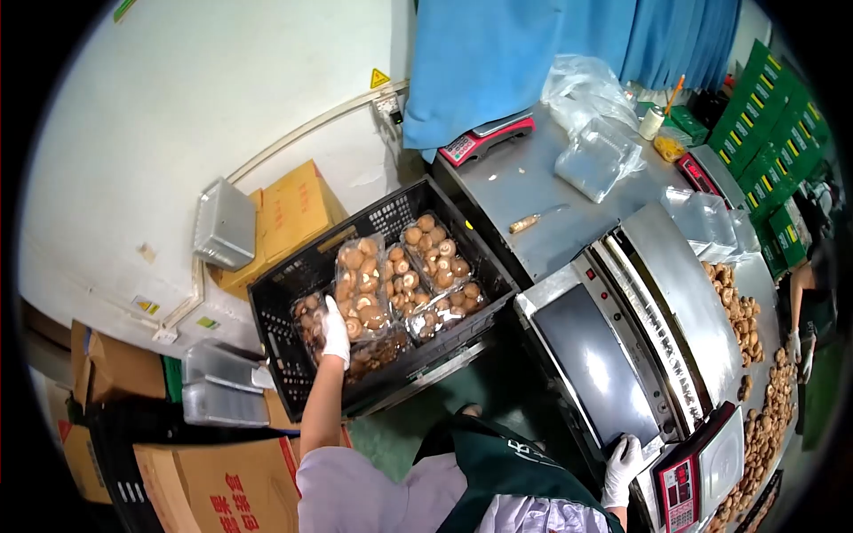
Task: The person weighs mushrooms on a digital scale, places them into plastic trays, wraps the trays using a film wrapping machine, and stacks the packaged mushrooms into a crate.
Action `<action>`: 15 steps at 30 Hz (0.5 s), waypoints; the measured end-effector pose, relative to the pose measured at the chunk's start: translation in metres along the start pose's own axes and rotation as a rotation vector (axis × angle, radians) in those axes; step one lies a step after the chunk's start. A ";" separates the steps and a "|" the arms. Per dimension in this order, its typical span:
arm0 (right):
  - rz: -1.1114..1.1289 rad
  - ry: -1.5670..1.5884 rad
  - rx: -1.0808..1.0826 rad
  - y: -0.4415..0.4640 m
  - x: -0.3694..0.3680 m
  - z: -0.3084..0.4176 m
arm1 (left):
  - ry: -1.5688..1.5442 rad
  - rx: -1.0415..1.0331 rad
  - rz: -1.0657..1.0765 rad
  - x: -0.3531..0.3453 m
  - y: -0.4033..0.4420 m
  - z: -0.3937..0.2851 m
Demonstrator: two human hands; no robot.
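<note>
My left hand (335, 330), in a white glove, reaches into a black crate (283, 355) and holds the near left edge of a wrapped mushroom pack (362, 282). More wrapped packs of brown mushrooms (437, 253) lie around it in the crate. My right hand (625, 464), also gloved in white, rests with bent fingers at the near corner of the wrapping machine's dark plate (586, 355). What its fingers hold, if anything, cannot be made out. Just right of it stands a red scale (680, 497).
Loose mushrooms (771, 417) cover the right-hand table. A knife (526, 223), plastic bags (595, 160) and another red scale (484, 140) lie on the metal table. Cartons (218, 480) and clear trays (218, 391) stand left. A co-worker's gloved hands (801, 351) show far right.
</note>
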State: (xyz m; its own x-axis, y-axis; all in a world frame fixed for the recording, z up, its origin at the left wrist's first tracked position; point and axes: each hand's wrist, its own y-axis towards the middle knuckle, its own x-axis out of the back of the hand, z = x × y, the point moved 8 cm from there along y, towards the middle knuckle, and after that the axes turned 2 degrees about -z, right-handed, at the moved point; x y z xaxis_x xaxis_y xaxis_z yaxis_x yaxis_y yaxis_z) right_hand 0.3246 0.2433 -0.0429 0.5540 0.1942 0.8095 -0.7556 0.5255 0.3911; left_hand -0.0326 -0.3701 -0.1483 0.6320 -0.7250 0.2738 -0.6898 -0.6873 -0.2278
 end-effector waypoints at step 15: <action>-0.232 -0.178 -0.160 -0.018 0.002 -0.004 | 0.331 -0.001 0.277 -0.158 0.014 0.087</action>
State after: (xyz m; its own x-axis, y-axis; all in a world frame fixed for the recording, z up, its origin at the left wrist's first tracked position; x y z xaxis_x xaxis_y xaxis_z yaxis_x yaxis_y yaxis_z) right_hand 0.3408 0.2372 -0.0496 0.6247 -0.0866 0.7761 -0.5437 0.6652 0.5118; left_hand -0.1117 -0.2688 -0.2760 0.2756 -0.8285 0.4875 -0.8181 -0.4684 -0.3336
